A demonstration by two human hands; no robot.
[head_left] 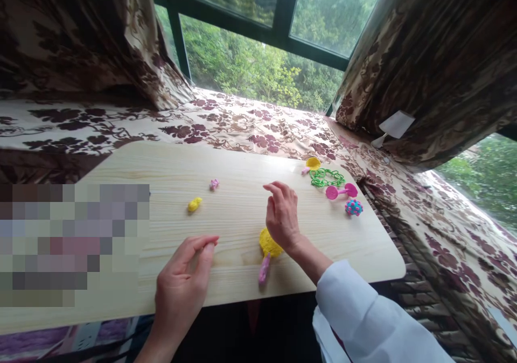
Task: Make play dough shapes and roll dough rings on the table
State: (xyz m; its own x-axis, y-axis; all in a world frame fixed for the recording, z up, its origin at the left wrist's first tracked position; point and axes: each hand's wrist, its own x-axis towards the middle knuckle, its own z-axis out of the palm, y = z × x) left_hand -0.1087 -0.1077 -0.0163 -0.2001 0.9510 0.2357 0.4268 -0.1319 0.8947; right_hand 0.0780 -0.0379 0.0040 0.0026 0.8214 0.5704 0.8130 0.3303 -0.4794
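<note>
My hands are well apart over the pale wooden surface [238, 161]. My left hand [183, 277] is near the front edge, thumb and forefinger brought together at the tips; I cannot tell whether a small bit of something sits between them. My right hand [283, 212] is farther in, fingers bent and back turned up; I see nothing in it, though the palm is hidden from me.

The yellow disc [268, 246] lies flat just below my right hand, which covers part of its edge, and its pink handle [264, 270] points toward me. It looks like soft modelling clay, so I judge that careful handling means keeping my right wrist lifted clear of the disc and touching it lightly with flat fingertips. The join between disc and handle is likely the weak spot; supporting both parts together should stop it bending.

The yellow lump [194, 205] and the pink lump [214, 184] lie beyond my left hand, within easy reach for small pinches. It seems wise to keep the two colours from smearing into each other.

The green chain [327, 177], pink dumbbell shape [341, 192] and studded blue ball [354, 208] lie off to the right, where my sleeve [363, 304] should steer clear of them.
</note>
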